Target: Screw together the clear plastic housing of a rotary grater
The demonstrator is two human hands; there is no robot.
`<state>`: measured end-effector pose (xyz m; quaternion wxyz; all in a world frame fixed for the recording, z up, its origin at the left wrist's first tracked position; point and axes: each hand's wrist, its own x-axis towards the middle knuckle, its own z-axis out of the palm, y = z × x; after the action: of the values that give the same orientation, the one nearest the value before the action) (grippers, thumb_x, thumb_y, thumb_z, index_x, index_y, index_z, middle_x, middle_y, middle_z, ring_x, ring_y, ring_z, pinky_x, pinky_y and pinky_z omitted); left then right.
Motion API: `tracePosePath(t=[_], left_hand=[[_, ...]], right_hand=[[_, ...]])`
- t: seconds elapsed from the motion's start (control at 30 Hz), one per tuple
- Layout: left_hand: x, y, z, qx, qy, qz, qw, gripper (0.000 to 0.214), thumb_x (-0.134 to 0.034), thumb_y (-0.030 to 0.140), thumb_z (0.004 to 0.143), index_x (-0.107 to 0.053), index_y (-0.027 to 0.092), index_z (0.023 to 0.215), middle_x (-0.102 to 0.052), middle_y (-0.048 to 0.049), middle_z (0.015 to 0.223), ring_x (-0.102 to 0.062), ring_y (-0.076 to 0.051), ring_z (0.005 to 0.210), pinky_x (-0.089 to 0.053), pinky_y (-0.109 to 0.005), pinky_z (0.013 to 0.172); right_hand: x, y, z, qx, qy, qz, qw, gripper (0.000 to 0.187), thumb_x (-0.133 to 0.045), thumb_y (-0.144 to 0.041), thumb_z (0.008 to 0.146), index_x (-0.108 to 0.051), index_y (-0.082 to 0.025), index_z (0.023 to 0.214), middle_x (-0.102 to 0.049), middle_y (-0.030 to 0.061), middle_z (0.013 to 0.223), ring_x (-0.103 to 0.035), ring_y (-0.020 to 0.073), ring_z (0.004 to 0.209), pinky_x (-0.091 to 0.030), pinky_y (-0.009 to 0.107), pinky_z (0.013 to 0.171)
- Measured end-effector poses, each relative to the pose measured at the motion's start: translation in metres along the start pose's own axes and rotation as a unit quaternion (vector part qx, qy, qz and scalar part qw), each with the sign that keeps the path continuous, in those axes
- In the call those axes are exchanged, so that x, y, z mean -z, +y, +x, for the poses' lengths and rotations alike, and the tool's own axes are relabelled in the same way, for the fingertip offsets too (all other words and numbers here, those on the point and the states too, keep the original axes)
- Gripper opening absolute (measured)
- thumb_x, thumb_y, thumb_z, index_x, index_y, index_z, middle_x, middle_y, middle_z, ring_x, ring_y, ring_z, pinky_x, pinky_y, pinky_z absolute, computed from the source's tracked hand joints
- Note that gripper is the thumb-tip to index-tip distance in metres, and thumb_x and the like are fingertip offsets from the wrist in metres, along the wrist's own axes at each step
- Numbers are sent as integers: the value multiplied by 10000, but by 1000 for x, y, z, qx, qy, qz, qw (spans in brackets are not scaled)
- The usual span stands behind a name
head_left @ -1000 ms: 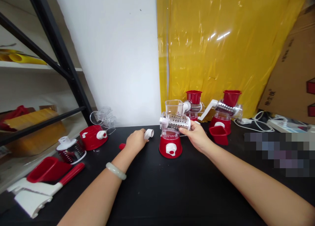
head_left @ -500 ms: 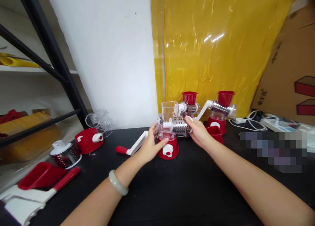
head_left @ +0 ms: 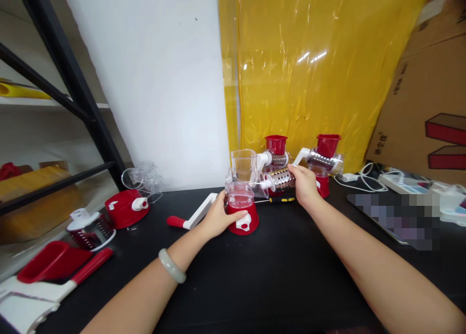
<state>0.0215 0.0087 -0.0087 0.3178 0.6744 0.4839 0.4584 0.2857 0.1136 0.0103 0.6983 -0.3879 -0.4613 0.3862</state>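
Note:
A rotary grater [head_left: 241,205] with a red base, a white knob and a clear hopper stands upright on the black table. My left hand [head_left: 219,216] is closed around the side of its base, thumb near the knob. My right hand [head_left: 305,184] grips the far end of a perforated metal grater drum [head_left: 283,179]. The drum lies sideways, its white stem pointing left at the mouth of the clear housing, mostly outside it. Left of the base rests a white crank handle [head_left: 198,213] with a red grip.
Two assembled graters stand behind, one at the middle [head_left: 276,144] and one at the right [head_left: 328,147]. Leftward lie a red base [head_left: 127,208], another drum [head_left: 91,230] and a red hopper [head_left: 54,261]. A screwdriver [head_left: 282,199], white cable [head_left: 367,178] and cardboard box [head_left: 411,106] are also around.
My right hand has drawn the drum rightward, out of the clear housing. My left hand stays on the base. The whole view has shifted slightly.

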Motion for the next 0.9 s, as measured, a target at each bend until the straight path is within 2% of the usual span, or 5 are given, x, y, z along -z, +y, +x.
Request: tracePosePath(t=[0.13,0.27,0.63,0.8,0.9], left_hand=[[4,2,1,0,43,43,998,698,-830,436,682,-551,163,1262,-634,-160,1284,-606,-327,1199,-465,-496,1049],[14,1,4,4,16,20,1000,765,-869,412,634,-544,176,1284,-662,-140,1266,-645,-309,1150,-494,-476,1027],[34,2,7,11,-39,-11,999,775,-874,364,627,-511,163,1281,-658,-148,1277,-653,-312,1153,-509,-492,1018],[34,1,6,8,-36,-4,999,823,-870,359,642,-461,181,1334,-629,-149,1322,-643,-308,1169,-518,-480,1010],[34,1,6,8,-40,-3,999,807,-867,361,646,-465,180,1323,-630,-147,1319,-644,-304,1167,-518,-472,1010]], right_hand=[[6,8,4,-30,-26,-114,993,268,-643,-403,910,-675,-146,982,-696,17,934,-672,184,800,-557,341,707],[9,6,4,-75,-82,-215,970,346,-623,-363,937,-614,-173,1226,-641,68,1231,-660,252,1024,-567,438,840],[1,2,-12,-172,-277,-390,861,344,-622,-343,940,-604,-180,1243,-631,82,1258,-653,243,1042,-560,447,858],[0,1,-16,-217,-306,-421,826,317,-609,-336,951,-606,-179,1227,-645,78,1222,-664,215,997,-570,420,830],[1,-2,-17,-212,-295,-422,831,238,-649,-369,914,-676,-159,1022,-705,46,964,-684,178,778,-580,342,669]])
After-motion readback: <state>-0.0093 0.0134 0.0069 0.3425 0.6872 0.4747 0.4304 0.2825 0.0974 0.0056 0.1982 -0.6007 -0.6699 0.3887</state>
